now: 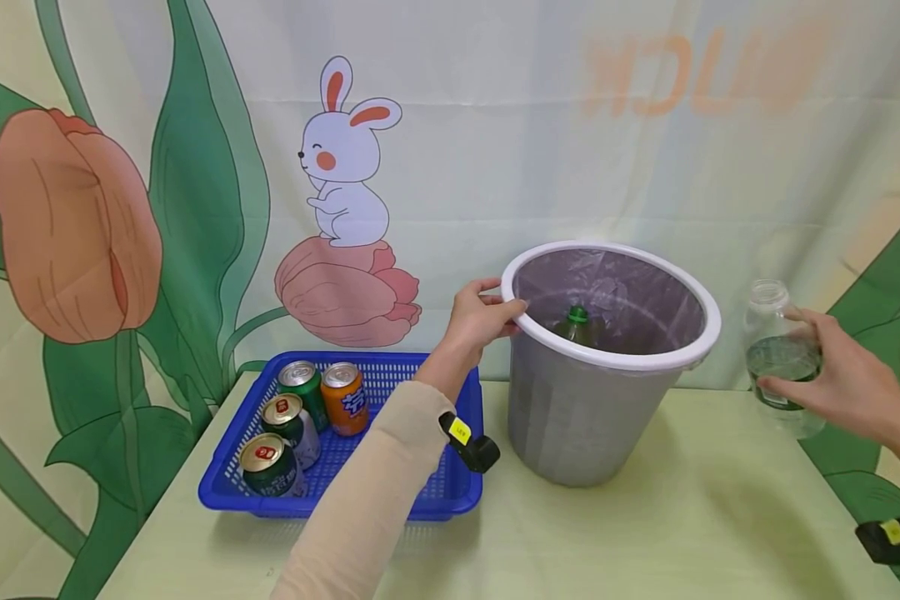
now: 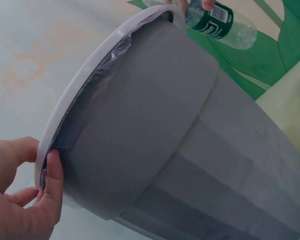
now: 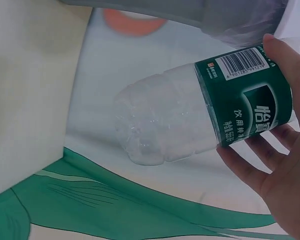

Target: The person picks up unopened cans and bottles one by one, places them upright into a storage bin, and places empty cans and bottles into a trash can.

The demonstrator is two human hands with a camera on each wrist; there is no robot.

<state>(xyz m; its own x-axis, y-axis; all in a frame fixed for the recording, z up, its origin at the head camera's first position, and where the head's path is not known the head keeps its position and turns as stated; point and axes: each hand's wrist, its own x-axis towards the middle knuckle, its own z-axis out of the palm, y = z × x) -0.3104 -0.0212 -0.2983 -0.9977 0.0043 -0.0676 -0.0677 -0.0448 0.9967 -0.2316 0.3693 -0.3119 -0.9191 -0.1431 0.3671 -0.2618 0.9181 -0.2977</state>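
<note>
A grey trash can (image 1: pixel 577 417) with a white rim and a plastic liner stands on the table, tilted a little. My left hand (image 1: pixel 483 321) pinches its rim (image 2: pixel 70 92) on the left side. Inside the can, the green cap and shoulder of a bottle (image 1: pixel 576 327) show; its lower part is hidden. To the right of the can, my right hand (image 1: pixel 851 375) grips a clear plastic water bottle (image 1: pixel 780 358) with a green label (image 3: pixel 245 95), held off the table. No cap shows on its mouth in the head view.
A blue plastic basket (image 1: pixel 450 492) sits left of the can. In it, several drink cans stand upright, among them an orange can (image 1: pixel 345 400) and a green can (image 1: pixel 302 387). Behind the pale table (image 1: pixel 592 533) hangs a printed curtain (image 1: pixel 480 167).
</note>
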